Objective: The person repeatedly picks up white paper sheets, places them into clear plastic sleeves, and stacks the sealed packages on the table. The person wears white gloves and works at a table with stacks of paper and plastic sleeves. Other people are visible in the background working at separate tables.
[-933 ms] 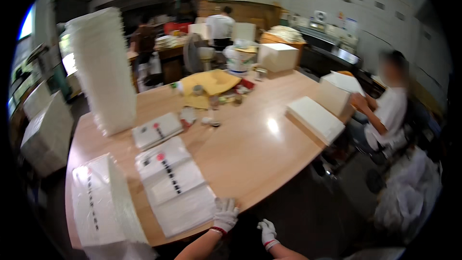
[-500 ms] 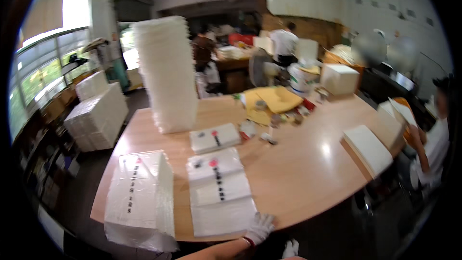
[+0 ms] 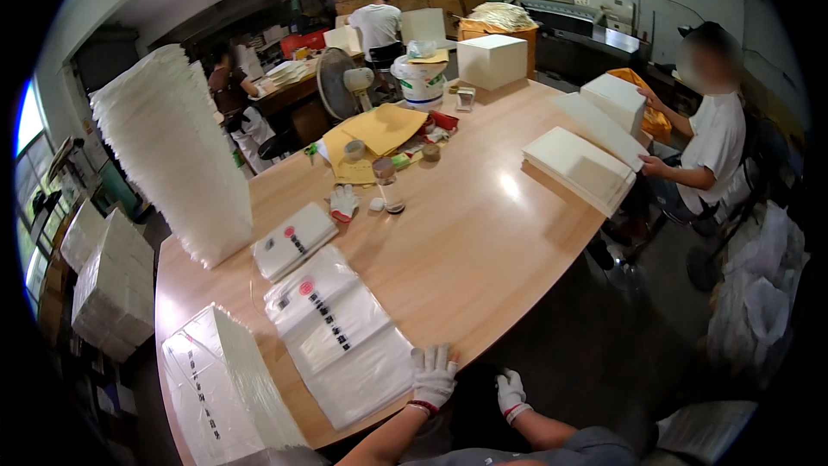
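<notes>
My left hand [image 3: 433, 374], in a white knit glove with a red cuff, lies flat with fingers spread at the table's near edge. It touches the lower right corner of a printed clear plastic bag [image 3: 349, 341] lying flat. My right hand [image 3: 511, 393], gloved the same way, hangs past the table edge with fingers loosely extended and nothing visible in it. Beyond the flat bag is a folded pile of similar bags [image 3: 295, 242]. To the left stands a plastic-wrapped block of white paper [image 3: 203, 384].
A tall stack of white sheets [image 3: 172, 155] leans at the table's far left. Mid-table lie yellow paper [image 3: 384, 134], a spare glove [image 3: 343, 202] and a jar [image 3: 385, 174]. Further back are a white bucket [image 3: 420, 82] and fan [image 3: 336, 82]. A seated co-worker [image 3: 711, 138] handles paper stacks [image 3: 578, 164].
My view has turned to the right, so the table's contents sit further left and tilted. My right hand has come more fully into view; my left stays at the table edge.
</notes>
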Tool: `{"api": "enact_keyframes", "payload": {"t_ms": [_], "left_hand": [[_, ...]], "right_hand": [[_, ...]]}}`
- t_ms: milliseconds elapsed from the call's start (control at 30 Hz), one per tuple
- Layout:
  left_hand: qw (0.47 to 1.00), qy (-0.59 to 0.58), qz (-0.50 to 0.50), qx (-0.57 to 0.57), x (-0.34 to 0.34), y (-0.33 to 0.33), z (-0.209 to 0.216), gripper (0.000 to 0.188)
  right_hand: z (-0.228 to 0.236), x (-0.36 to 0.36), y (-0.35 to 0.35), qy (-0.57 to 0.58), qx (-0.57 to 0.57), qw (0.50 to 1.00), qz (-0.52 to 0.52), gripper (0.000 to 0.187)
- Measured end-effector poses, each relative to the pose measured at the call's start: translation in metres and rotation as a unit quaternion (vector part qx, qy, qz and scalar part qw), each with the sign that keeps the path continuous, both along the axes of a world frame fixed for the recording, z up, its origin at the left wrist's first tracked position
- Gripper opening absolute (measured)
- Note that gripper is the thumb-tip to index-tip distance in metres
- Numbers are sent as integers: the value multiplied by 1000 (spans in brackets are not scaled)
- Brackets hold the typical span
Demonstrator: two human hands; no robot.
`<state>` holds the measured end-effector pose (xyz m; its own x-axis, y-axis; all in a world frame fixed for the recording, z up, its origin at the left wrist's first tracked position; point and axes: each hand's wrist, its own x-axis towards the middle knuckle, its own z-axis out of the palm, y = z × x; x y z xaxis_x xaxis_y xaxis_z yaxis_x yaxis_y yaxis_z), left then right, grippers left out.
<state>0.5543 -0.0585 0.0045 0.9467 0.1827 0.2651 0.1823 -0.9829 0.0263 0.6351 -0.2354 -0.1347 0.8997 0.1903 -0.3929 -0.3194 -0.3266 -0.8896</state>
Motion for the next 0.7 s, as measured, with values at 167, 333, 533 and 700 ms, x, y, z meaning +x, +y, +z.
{"api": "enact_keyframes", "payload": {"t_ms": [167,333,533,700], "left_hand": [[1000,20,14,8,-1,2,-9,52],[1000,6,6,-1,2,4,-13,53],[999,-29,5,25,3,5,-17,53],[999,-24,8,20,5,6,-16,52]], "right_hand": [[22,3,-6,32,35,999,-7,33],[90,115,-11,-38,316,947,-53,28],[193,277,-20,-248,274,905,-210,34],[228,342,-9,-329,270,875,-231,32]]}}
